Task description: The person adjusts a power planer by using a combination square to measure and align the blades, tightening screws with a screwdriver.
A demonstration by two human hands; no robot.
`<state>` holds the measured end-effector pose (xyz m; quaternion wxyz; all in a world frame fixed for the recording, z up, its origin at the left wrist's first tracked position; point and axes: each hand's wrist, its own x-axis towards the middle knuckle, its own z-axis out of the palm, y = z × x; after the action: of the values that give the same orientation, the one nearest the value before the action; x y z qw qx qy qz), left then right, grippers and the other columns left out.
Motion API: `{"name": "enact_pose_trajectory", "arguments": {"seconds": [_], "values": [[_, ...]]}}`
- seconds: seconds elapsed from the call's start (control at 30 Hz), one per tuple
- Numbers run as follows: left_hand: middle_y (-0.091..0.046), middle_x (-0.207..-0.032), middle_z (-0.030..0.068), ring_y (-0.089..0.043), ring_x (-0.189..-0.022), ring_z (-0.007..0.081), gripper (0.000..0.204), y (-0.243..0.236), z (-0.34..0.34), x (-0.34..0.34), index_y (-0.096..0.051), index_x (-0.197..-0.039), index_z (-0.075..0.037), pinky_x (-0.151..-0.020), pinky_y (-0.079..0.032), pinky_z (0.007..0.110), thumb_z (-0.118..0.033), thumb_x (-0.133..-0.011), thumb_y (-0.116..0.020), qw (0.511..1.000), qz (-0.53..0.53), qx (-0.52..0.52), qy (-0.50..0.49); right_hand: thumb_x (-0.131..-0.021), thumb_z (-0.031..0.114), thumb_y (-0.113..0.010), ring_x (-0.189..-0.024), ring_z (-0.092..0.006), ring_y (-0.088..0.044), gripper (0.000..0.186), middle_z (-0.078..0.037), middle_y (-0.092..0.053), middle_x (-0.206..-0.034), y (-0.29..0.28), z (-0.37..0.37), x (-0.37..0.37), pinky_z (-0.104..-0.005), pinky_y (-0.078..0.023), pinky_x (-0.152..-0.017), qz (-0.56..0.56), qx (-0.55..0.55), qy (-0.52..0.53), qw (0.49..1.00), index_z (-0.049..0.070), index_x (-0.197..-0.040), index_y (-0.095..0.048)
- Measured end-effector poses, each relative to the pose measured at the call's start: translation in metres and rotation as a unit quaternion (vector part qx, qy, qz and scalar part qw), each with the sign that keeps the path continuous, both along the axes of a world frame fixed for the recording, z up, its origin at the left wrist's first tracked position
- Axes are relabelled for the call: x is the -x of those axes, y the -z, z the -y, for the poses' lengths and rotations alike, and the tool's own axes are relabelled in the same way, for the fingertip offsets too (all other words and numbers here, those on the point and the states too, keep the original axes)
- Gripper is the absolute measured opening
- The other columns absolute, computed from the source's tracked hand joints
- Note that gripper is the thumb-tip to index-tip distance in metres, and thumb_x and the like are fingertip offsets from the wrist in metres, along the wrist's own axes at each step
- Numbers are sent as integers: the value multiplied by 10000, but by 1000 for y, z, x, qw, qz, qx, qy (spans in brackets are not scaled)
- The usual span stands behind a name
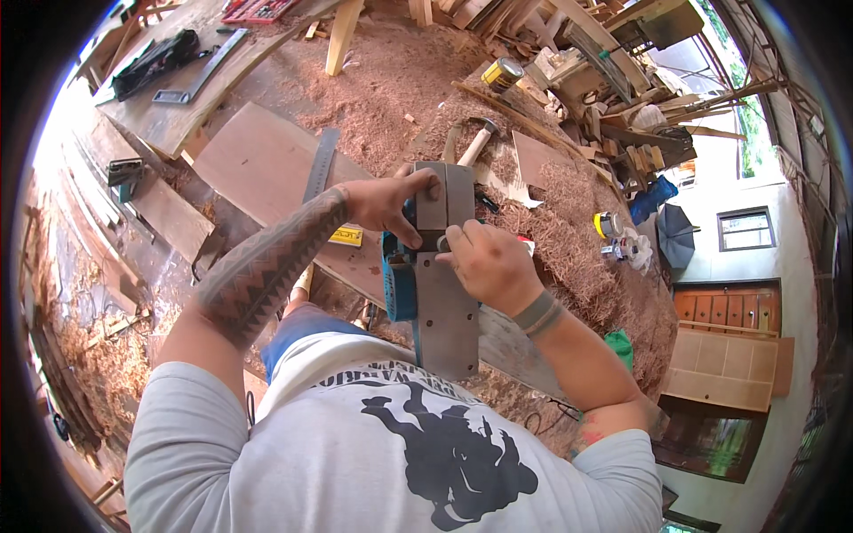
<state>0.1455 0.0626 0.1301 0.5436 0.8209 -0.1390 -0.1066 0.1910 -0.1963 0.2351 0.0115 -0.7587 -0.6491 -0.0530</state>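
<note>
A teal electric hand planer [449, 311] is turned over in front of my chest, its flat grey metal sole facing up. My left hand [395, 202] grips the planer's far part, with the thumb and fingers around its side. My right hand [493, 266] is closed, its fingertips at the slot across the sole where the blade sits. Anything between those fingertips is too small or hidden to make out. Under the planer lies a wide wooden board [258, 164], with a steel ruler [322, 164] and a yellow tool [346, 235] on it. A hammer [480, 140] lies just beyond the planer.
Wood shavings [569, 231] cover the ground. A worktable [133, 120] at far left bears a metal square [204, 71] and a black bag [160, 62]. Stacked scrap wood [613, 89] and a yellow can [503, 75] are at far right. A folded dark umbrella [675, 235] leans by the wall.
</note>
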Motion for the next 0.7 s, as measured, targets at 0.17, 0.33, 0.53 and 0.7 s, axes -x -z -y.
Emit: {"name": "enact_pose_trajectory", "arguments": {"seconds": [0.17,0.33,0.53,0.7], "values": [[-459,-1355,193,-461,-1357,348,899,-5,5,-4,-430,-1449,-102,-1167,-396,462,-258,-748,-971,1000,7,-12,9,-956,309,-751,-762,-276,-659,276,-93,-566,-878,12,6,9,-383,-552,-645,-1,-14,62,998,82,-996,-599],[-459,-1341,181,-471,-1347,342,859,-10,4,-2,-442,-1416,-94,-1177,-385,459,-240,-751,-965,1000,-12,-21,4,-973,298,-745,-864,-294,-680,283,-110,-593,-915,15,6,9,-390,-575,-746,-63,-21,107,992,58,-1017,-600],[-458,-1311,229,-498,-1311,412,872,-4,6,0,-436,-1436,-94,-1167,-410,478,-327,-764,-940,1000,7,18,-18,-1041,224,-720,-895,-231,-699,265,-134,-641,-994,4,19,-5,-321,-578,-782,-229,-152,116,955,27,-1138,-572],[-467,-1300,222,-452,-1343,395,811,1,11,-6,-459,-1415,-92,-1194,-376,476,-326,-792,-923,999,31,6,-16,-1113,205,-636,-816,-97,-681,205,-32,-656,-900,-11,23,-29,-259,-572,-696,-488,-359,128,785,60,-1133,-493]]}}
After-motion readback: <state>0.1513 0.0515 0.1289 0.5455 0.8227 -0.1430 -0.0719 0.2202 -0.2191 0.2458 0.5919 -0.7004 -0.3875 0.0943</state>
